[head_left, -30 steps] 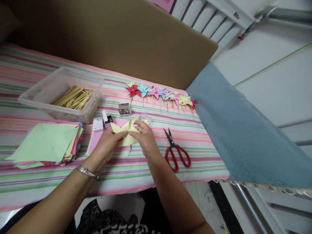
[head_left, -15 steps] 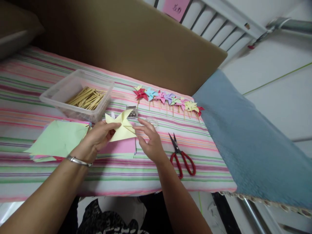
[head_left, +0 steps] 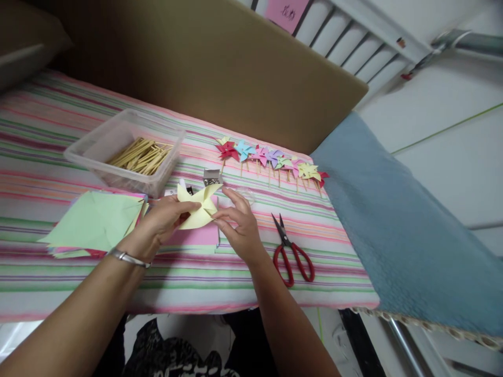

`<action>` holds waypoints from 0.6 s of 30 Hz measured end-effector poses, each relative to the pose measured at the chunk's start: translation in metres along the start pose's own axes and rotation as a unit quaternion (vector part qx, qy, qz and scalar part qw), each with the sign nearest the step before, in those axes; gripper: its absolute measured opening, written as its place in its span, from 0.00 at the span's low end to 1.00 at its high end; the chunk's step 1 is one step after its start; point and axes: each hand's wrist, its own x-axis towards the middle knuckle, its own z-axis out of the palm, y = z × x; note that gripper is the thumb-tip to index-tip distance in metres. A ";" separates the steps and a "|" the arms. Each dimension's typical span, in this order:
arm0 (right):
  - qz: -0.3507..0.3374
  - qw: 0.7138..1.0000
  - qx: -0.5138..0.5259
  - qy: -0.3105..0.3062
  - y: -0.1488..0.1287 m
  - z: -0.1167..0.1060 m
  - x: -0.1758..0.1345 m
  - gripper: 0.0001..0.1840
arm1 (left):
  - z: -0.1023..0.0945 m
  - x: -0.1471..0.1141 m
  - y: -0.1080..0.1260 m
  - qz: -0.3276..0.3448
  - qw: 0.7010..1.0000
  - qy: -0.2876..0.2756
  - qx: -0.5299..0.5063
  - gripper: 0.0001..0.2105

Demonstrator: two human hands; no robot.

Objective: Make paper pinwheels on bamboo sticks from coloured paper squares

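A: Where's the piece?

B: Yellow paper [head_left: 192,220], middle of the frame, held above a pink sheet [head_left: 202,237]. Pointed arms outward, flaps bent toward its centre.

A: Grip?

B: Left hand [head_left: 163,217] pinches it: thumb on top near the centre, other fingers mostly hidden beneath. Right hand [head_left: 245,234] at the right edge: thumb and one finger by the lower-right flap, another finger raised clear. Small and soft in view; can't tell whether those two tips pinch or merely touch.

A: Step in hand?

B: Shaping, by my reading: flaps being gathered at the middle.

A: Next move calls for?

B: Steady left thumb over the gathered points, I'd judge, while the right fingers settle that flap. Light pressure; a thin sheet could crease or spring loose.

A: Surroundings?

B: Small box of metal bits [head_left: 212,181] just beyond the paper. Scissors [head_left: 286,242] right of the right hand. Paper stack [head_left: 92,220] at left; plastic tub [head_left: 112,173] of sticks [head_left: 142,157] above it. Pinwheels [head_left: 260,155] in a row, upper middle.
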 end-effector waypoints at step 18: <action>0.147 0.988 -0.019 0.039 -0.001 0.015 -0.001 0.04 | 0.014 -0.002 -0.016 -0.015 1.000 -0.016 0.008 0.09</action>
